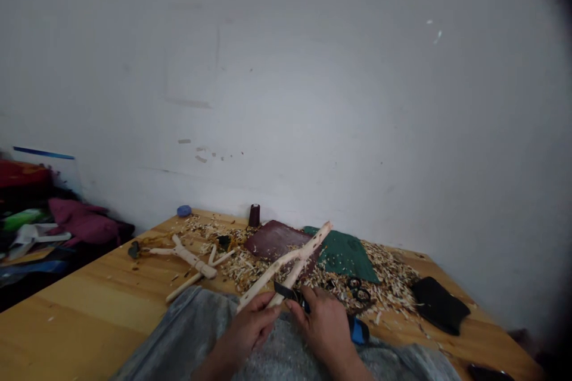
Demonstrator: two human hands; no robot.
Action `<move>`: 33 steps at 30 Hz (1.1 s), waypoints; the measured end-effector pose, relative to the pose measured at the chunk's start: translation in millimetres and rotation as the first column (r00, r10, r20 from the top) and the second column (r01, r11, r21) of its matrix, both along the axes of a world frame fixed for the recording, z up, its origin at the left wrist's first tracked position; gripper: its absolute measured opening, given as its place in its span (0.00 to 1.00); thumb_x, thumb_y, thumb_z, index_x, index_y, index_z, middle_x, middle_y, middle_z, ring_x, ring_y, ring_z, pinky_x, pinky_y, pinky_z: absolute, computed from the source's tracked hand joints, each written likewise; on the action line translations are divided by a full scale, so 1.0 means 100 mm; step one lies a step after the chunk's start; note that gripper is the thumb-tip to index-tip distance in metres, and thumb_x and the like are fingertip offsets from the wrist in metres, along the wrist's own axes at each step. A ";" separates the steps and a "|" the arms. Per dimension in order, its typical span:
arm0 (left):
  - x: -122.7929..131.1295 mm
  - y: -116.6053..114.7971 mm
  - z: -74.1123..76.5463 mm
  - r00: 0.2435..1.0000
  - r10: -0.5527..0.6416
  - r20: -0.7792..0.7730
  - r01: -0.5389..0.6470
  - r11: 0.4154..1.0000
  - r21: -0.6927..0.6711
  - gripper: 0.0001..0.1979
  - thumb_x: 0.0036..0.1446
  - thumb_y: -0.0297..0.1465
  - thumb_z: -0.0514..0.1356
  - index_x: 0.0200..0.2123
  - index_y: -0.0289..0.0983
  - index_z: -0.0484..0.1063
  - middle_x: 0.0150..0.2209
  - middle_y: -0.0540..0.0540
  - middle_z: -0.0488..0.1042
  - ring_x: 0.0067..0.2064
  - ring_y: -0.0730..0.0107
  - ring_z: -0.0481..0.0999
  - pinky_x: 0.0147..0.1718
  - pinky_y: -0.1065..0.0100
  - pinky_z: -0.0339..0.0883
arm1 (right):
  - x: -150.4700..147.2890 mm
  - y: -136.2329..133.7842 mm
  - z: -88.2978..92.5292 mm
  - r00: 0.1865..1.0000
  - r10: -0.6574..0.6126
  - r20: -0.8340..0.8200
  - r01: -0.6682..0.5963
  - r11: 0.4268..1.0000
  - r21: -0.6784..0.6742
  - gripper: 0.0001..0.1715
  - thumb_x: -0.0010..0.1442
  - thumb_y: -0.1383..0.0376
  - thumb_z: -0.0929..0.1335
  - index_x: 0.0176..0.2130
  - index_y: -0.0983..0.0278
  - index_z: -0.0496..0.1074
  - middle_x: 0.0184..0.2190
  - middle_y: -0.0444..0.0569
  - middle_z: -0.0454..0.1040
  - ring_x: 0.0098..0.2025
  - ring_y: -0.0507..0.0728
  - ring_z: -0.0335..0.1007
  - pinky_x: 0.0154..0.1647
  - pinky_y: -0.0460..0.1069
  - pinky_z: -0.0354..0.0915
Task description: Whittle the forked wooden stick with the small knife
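The left hand (pixel 252 326) and right hand (pixel 318 322) look closed, nearly touching at six o'clock, the left forearm (pixel 214 367) entering from seven, the right forearm (pixel 351 365) from five.

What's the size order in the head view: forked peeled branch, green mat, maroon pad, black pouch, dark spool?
1. Forked peeled branch
2. Green mat and maroon pad: too alike to rank
3. Black pouch
4. Dark spool

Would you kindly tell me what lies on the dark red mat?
Pale wood shavings dot the dark red mat; the forked branch hides its near edge.
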State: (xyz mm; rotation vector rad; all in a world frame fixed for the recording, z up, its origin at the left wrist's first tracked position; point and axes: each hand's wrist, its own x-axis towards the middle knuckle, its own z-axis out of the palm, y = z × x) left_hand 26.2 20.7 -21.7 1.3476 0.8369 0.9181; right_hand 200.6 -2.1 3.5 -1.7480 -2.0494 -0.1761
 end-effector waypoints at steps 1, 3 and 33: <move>0.00 0.00 0.01 1.000 0.006 -0.005 -0.007 1.000 -0.006 0.18 0.51 0.45 0.58 0.35 0.35 0.70 0.13 0.59 0.51 0.14 0.80 0.46 0.13 0.73 0.39 | 0.02 0.01 0.00 1.000 -0.008 0.005 0.008 1.000 0.005 0.23 0.63 0.48 0.57 0.38 0.59 0.71 0.32 0.49 0.74 0.35 0.58 0.70 0.33 0.47 0.56; 0.00 0.00 0.01 1.000 0.018 -0.022 -0.019 0.999 -0.027 0.19 0.50 0.45 0.58 0.36 0.35 0.70 0.13 0.59 0.51 0.14 0.80 0.46 0.13 0.73 0.39 | 0.10 0.05 -0.01 0.999 -0.043 0.014 0.042 0.999 0.010 0.23 0.63 0.48 0.57 0.39 0.59 0.71 0.32 0.49 0.75 0.34 0.57 0.71 0.32 0.47 0.57; 0.01 -0.02 0.01 0.997 0.035 -0.063 -0.040 0.996 -0.086 0.24 0.47 0.47 0.59 0.43 0.38 0.70 0.15 0.59 0.51 0.17 0.79 0.46 0.17 0.72 0.39 | 0.33 0.16 -0.03 0.978 -0.210 0.017 0.209 0.977 0.030 0.23 0.64 0.49 0.57 0.45 0.59 0.71 0.34 0.51 0.75 0.34 0.57 0.72 0.30 0.47 0.58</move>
